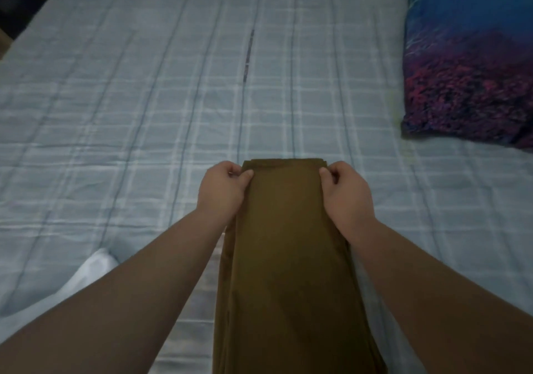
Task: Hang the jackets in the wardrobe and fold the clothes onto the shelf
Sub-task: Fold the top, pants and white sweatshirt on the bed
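Observation:
An olive-brown garment, folded into a long narrow strip, lies lengthwise on the bed in front of me. My left hand pinches its far left corner with curled fingers and thumb. My right hand pinches the far right corner the same way. The garment's far edge lies flat on the bedspread between both hands. Its near end runs out of the bottom of the view.
The bed is covered by a light blue checked bedspread. A blue and purple pillow lies at the right. A white cloth shows at the lower left beside my left forearm. A dark floor edge sits at the top left.

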Motion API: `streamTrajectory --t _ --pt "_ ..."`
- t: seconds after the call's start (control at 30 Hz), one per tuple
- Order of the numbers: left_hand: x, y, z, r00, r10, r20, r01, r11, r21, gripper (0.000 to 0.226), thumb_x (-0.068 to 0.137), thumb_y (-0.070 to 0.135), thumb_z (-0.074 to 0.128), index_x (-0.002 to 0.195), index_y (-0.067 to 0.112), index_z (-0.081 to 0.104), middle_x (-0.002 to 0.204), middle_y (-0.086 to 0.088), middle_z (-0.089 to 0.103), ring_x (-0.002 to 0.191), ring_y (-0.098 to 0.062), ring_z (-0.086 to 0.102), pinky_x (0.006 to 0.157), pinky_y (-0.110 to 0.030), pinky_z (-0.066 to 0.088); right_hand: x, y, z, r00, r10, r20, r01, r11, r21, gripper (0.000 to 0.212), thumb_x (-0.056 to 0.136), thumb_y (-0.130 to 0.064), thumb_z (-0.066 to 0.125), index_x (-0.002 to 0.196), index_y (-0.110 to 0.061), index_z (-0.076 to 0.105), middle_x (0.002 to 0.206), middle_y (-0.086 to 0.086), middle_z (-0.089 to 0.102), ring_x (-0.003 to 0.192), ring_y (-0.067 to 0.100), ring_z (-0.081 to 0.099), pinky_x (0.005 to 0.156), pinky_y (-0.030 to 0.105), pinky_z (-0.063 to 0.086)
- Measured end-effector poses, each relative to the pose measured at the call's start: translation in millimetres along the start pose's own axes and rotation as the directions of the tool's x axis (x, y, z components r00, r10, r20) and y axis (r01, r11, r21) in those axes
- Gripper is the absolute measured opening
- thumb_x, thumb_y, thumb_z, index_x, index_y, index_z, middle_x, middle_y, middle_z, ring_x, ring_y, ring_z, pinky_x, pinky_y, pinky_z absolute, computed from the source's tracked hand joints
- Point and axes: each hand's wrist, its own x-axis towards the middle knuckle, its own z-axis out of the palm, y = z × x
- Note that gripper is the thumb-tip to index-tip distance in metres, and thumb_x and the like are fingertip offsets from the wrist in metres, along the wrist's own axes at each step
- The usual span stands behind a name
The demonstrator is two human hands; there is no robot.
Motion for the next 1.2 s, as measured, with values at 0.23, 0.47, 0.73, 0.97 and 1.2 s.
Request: streamTrajectory --t 0.23,0.47,0.73,0.97,1.2 --pt "43 3 25 0.996 0.066 -0.065 -0.059 0.993 0.107 0.022 0.091 0.041 0.066 0.092 0.02 0.059 0.082 0.003 0.063 0.077 -0.018 0.062 0.071 -0.036 0.051 44 6 17 0.986 -0.148 -0.076 0.125 0.96 -0.25 0.03 0.101 -0.04 0.042 0.086 -0.017 0.055 0.082 0.002 0.056 0.075 0.022 0.055 0.059 0.035 0.045" --pt "33 -10 38 0.939 0.32 -0.124 -0.27 0.913 0.307 0.022 0.094 0.034 0.063 0.096 0.021 0.045 0.096 0.002 0.047 0.079 -0.017 0.051 0.059 -0.03 0.042 49 16 31 0.968 -0.243 -0.053 0.228 0.952 -0.206 0.01 0.093 -0.022 0.057 0.093 -0.02 0.047 0.092 0.0 0.048 0.079 0.021 0.05 0.066 0.04 0.047" --pt "6 -19 29 0.687 0.702 0.189 -0.701 0.571 0.428 0.043 0.095 0.021 0.049 0.137 0.01 0.053 0.148 -0.009 0.046 0.143 -0.027 0.034 0.119 -0.042 0.026 17 18 18 0.819 -0.562 0.121 0.567 0.758 -0.322 0.04 0.097 -0.024 0.043 0.133 -0.014 0.056 0.138 0.008 0.053 0.129 0.025 0.046 0.111 0.043 0.034" --pt "27 -38 59 0.824 0.454 0.339 -0.565 0.61 0.556 0.069 0.098 0.056 0.02 0.156 0.02 0.024 0.162 -0.004 0.027 0.151 -0.023 0.016 0.122 -0.049 0.017 23 26 44 0.886 -0.319 0.335 0.451 0.758 -0.471 0.067 0.098 -0.052 0.017 0.155 -0.019 0.022 0.162 0.004 0.023 0.151 0.02 0.014 0.122 0.05 0.013" --pt "29 -39 61 0.83 0.43 0.356 -0.557 0.6 0.575 0.067 0.099 0.055 0.023 0.156 0.019 0.025 0.16 -0.006 0.029 0.15 -0.025 0.019 0.121 -0.051 0.016 24 30 51 0.891 -0.282 0.355 0.433 0.761 -0.483 0.067 0.097 -0.054 0.014 0.155 -0.02 0.022 0.162 0.003 0.025 0.15 0.02 0.016 0.121 0.051 0.012"
